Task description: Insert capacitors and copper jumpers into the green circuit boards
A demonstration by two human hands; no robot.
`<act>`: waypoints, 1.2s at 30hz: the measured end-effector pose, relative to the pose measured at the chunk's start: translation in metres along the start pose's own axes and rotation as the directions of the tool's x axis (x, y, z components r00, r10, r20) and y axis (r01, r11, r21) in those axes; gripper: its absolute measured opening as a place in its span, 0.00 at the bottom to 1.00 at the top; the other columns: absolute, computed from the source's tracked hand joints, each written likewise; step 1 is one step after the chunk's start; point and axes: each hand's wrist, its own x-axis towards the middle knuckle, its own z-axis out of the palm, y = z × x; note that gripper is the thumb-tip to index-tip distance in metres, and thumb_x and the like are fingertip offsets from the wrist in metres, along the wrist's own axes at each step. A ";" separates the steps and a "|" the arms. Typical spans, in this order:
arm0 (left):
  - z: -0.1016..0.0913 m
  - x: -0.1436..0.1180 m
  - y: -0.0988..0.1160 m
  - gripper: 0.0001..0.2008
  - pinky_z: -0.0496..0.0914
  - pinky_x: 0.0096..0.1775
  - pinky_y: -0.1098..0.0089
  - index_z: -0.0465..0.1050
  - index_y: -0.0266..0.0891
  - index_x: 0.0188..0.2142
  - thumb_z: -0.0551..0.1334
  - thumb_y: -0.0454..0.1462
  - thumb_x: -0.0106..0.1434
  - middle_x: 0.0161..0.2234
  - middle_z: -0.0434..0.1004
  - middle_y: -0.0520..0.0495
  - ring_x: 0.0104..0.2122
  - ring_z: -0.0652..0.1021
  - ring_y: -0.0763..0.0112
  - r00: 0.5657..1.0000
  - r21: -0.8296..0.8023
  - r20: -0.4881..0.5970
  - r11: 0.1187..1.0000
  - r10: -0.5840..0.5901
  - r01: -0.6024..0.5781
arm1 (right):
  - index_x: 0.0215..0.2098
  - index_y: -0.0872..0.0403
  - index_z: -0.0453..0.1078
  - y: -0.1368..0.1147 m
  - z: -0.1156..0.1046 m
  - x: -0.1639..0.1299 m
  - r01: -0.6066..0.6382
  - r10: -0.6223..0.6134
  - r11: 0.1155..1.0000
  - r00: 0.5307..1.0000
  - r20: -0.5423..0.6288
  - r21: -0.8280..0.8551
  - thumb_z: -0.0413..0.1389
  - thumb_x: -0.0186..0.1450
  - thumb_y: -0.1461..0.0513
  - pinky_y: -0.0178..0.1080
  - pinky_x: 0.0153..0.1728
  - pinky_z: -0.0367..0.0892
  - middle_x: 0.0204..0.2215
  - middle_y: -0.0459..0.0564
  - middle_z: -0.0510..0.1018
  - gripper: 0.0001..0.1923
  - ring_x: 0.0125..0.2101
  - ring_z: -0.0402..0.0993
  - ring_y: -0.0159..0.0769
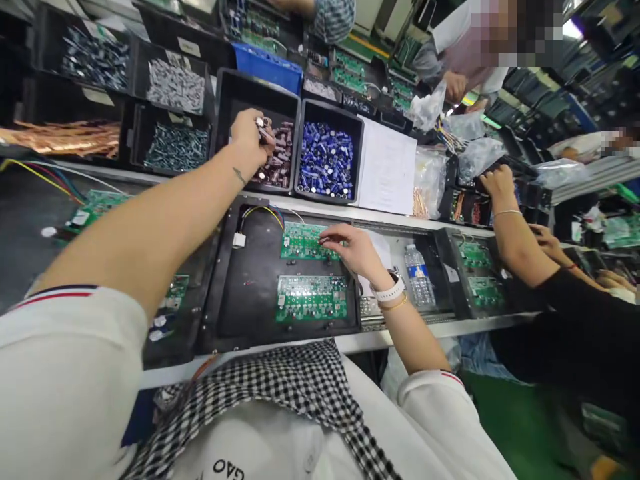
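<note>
My left hand [250, 137] is at a black bin of brown cylindrical capacitors [283, 157]. Its fingers are curled around a few of them, silver ends showing. Over the upper green circuit board [297, 240], my right hand [354, 250] has thumb and fingertips pinched together. Something small and dark reddish shows at those fingertips, too small to name. A second green circuit board [313, 298] lies below the first in the same black tray [245, 287]. A white connector [239, 240] on coloured wires rests at the tray's upper left.
Blue capacitors [325, 160] fill the bin to the right, beside paper sheets [387, 163]. Bins of screws [177, 147] and metal parts [175, 83] stand at left. A water bottle [419, 277] lies right of the tray. A co-worker's arm [520, 233] reaches in at right.
</note>
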 end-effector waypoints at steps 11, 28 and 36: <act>-0.026 -0.218 0.001 0.04 0.48 0.11 0.85 0.71 0.32 0.34 0.58 0.28 0.62 0.28 0.70 0.45 0.16 0.67 0.81 0.816 -0.469 0.260 0.671 -0.517 0.575 | 0.44 0.51 0.75 0.025 0.024 -0.020 0.088 -0.048 0.778 0.996 0.081 -0.621 0.52 0.70 0.65 0.51 0.60 0.59 0.41 0.49 0.81 0.10 0.45 0.75 0.41; 0.022 -0.285 -0.070 0.05 0.57 0.13 0.81 0.71 0.37 0.35 0.65 0.36 0.61 0.30 0.71 0.50 0.19 0.71 0.78 0.701 -0.539 0.255 0.504 -0.666 0.675 | 0.42 0.53 0.76 0.016 0.022 -0.013 0.142 -0.047 0.690 0.987 0.152 -0.710 0.51 0.71 0.62 0.52 0.59 0.63 0.37 0.52 0.81 0.10 0.40 0.76 0.42; 0.025 -0.285 -0.080 0.05 0.58 0.13 0.81 0.75 0.35 0.38 0.62 0.34 0.63 0.31 0.71 0.49 0.20 0.71 0.79 0.676 -0.607 0.243 0.435 -0.696 0.665 | 0.45 0.52 0.75 0.019 0.021 -0.012 0.234 -0.069 0.626 0.967 0.246 -0.744 0.48 0.72 0.62 0.55 0.61 0.60 0.38 0.52 0.81 0.13 0.40 0.77 0.42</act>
